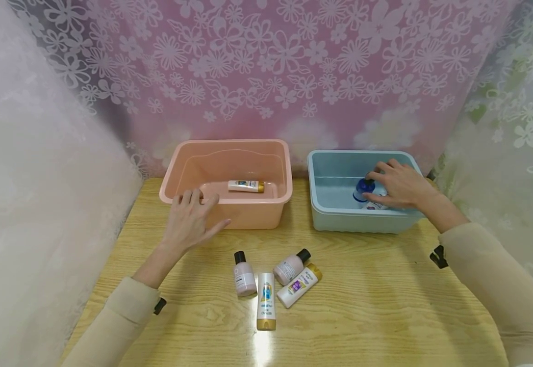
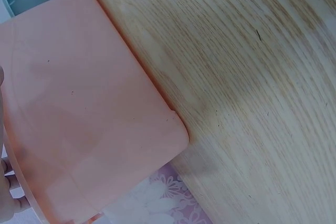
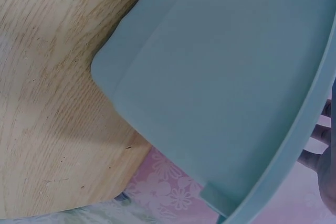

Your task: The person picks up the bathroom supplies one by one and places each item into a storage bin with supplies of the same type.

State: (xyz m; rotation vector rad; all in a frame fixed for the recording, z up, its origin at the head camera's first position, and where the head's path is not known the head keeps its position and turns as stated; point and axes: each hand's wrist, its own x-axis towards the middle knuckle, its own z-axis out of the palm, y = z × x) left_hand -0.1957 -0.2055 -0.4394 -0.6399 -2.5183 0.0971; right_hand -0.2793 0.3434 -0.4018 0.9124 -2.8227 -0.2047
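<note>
My left hand [image 1: 188, 219] is at the front rim of the pink basin [image 1: 229, 216], fingers over the edge and thumb spread to the side, holding nothing. A white tube with a gold cap [image 1: 245, 186] lies inside that basin. Over the light blue basin [image 1: 355, 223], my right hand [image 1: 399, 184] reaches in and holds a blue bottle with a dark cap [image 1: 361, 189] between thumb and fingers. Beside this bottle a white labelled container [image 1: 374, 206] is partly hidden by the hand. Both wrist views show mainly the basins' outer walls.
On the wooden table [image 1: 362, 306] in front of the basins lie two pale pink bottles with black caps, one on the left [image 1: 245, 279] and one further right [image 1: 289, 269]. Near them are a white gold-capped bottle [image 1: 266, 298] and another with a purple label [image 1: 299, 286]. Flowered curtains [image 1: 266, 66] hang behind.
</note>
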